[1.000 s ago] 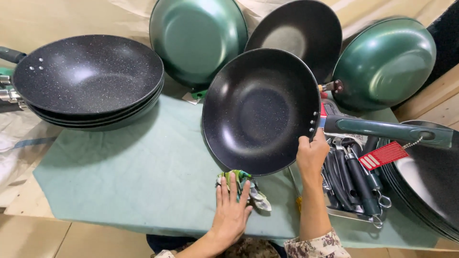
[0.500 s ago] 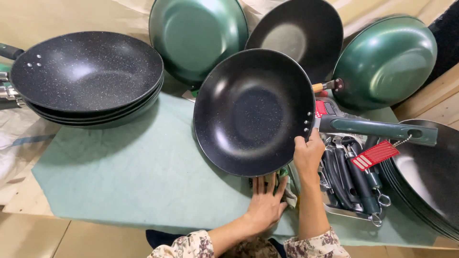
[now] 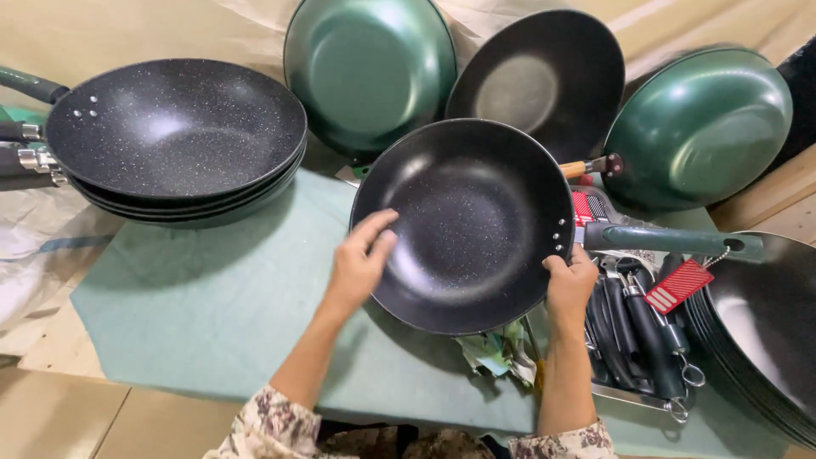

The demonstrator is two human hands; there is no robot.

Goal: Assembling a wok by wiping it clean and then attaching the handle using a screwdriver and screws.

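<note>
Green cloth (image 3: 212,323) covering tabletop (image 3: 51,399); both hands, left (image 3: 357,263) and right (image 3: 569,285), apart, gripping opposite rims of black speckled pan (image 3: 463,225); stacked pans (image 3: 174,140) alongside.

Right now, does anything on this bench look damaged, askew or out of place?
Nothing looks damaged. The black pan sits tilted only because the left hand and right hand hold its rim. One oddity: a crumpled rag lies bunched under it on the green cloth. The pan stack sits even.
</note>
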